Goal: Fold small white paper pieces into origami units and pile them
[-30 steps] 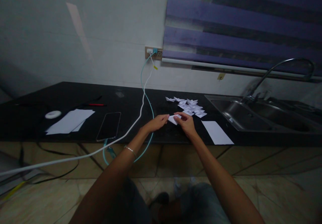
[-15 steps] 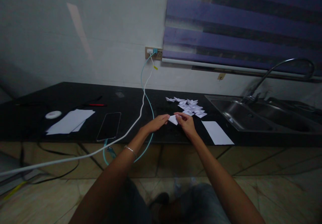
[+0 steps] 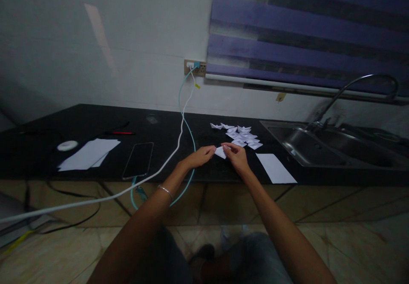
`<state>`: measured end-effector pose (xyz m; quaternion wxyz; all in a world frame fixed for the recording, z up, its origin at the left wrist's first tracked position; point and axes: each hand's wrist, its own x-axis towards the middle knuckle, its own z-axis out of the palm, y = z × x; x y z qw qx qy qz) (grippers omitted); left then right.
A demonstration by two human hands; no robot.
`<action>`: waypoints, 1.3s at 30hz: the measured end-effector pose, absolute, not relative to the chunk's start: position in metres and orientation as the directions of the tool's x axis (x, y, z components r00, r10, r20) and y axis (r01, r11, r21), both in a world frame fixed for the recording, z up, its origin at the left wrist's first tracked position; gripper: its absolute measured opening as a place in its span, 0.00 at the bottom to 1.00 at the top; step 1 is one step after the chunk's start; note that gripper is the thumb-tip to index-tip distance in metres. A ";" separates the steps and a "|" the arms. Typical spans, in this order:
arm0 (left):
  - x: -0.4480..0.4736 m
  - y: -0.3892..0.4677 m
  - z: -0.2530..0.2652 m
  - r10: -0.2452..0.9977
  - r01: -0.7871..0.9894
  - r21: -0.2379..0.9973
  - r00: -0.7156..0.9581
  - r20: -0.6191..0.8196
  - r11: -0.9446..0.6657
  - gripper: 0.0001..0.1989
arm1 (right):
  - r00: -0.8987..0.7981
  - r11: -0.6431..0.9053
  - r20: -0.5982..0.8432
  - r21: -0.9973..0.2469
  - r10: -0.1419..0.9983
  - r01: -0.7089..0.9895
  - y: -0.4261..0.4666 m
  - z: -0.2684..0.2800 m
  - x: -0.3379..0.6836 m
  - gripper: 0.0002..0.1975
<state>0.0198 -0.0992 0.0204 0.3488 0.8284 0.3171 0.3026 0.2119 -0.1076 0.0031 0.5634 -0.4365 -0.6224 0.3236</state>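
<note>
From my remote stn I can't read any txt, labels, brands, nos. or signs on anything in view.

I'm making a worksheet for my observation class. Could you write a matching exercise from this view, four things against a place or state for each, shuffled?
Column one
1. folded paper
2. phone
3. paper boats
4. faucet

Column two
A. grouped on the counter, beyond the right hand
B. arching above the sink
C. held at the fingertips, between the left hand and the right
D. lying flat with a dark screen

Right pairs: 1-C, 2-D, 3-A, 4-B
</note>
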 end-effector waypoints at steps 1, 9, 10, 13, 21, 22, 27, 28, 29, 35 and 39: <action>0.020 -0.099 0.020 0.740 0.322 0.766 0.611 0.282 -0.557 0.20 | 0.019 0.411 0.422 -0.892 0.907 0.191 -0.107 0.003 0.212 0.18; 0.020 -0.100 0.022 0.734 0.336 0.750 0.618 0.281 -0.570 0.18 | 0.021 0.413 0.423 -0.893 0.906 0.179 -0.108 0.001 0.213 0.17; 0.019 -0.101 0.023 0.731 0.335 0.746 0.620 0.286 -0.576 0.18 | 0.020 0.409 0.418 -0.897 0.908 0.169 -0.108 0.002 0.213 0.17; 0.019 -0.102 0.024 0.729 0.332 0.742 0.618 0.296 -0.583 0.18 | 0.012 0.395 0.400 -0.907 0.916 0.144 -0.108 0.002 0.213 0.18; 0.019 -0.102 0.023 0.742 0.348 0.744 0.607 0.285 -0.570 0.19 | 0.000 0.393 0.398 -0.907 0.917 0.150 -0.108 0.003 0.213 0.18; 0.019 -0.101 0.023 0.741 0.346 0.744 0.606 0.289 -0.572 0.19 | 0.000 0.392 0.396 -0.908 0.918 0.148 -0.108 0.003 0.213 0.18; 0.017 -0.100 0.021 0.730 0.306 0.765 0.617 0.293 -0.566 0.20 | -0.021 0.385 0.386 -0.913 0.922 0.134 -0.110 0.005 0.212 0.18; 0.017 -0.100 0.021 0.726 0.290 0.782 0.628 0.280 -0.552 0.20 | -0.033 0.392 0.391 -0.910 0.920 0.132 -0.110 0.005 0.212 0.17; 0.017 -0.099 0.020 0.723 0.273 0.800 0.638 0.265 -0.535 0.21 | -0.048 0.401 0.399 -0.906 0.916 0.134 -0.111 0.005 0.211 0.16; 0.017 -0.094 0.016 0.715 0.219 0.834 0.648 0.264 -0.506 0.23 | -0.137 0.384 0.371 -0.920 0.918 0.082 -0.114 0.004 0.209 0.23; 0.017 -0.095 0.015 0.741 0.287 0.818 0.631 0.230 -0.499 0.25 | -0.151 0.365 0.351 -0.928 0.924 0.073 -0.116 0.005 0.207 0.23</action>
